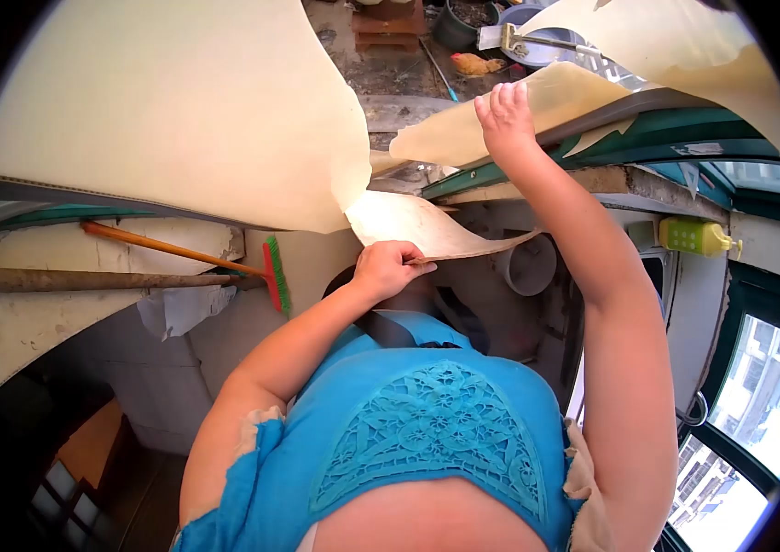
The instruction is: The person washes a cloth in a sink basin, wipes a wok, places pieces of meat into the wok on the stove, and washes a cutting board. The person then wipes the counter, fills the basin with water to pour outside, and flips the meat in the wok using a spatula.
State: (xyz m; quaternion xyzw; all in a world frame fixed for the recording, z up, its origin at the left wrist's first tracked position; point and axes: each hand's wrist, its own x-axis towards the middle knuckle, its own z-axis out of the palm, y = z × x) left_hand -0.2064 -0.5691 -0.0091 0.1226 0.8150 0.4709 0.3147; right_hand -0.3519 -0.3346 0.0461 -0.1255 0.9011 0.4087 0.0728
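Observation:
My left hand (390, 272) pinches the lower edge of a thin, pale, curled sheet (417, 224) in front of my chest. My right hand (507, 118) is raised higher up and to the right, its fingers bent over the upper edge of a cream-coloured hanging sheet (560, 95); its thumb is hidden. A large cream sheet (178, 110) hangs at the upper left, and its ragged right edge overlaps the top of the pale curled sheet.
A broom (276, 274) with an orange handle leans at the left, near a long pole (86, 281). A yellow-green bottle (692, 236) stands on the right ledge. Beyond are a chicken (477, 63), a basin (537, 51) and a dark pot (463, 26). A white bucket (530, 267) is below.

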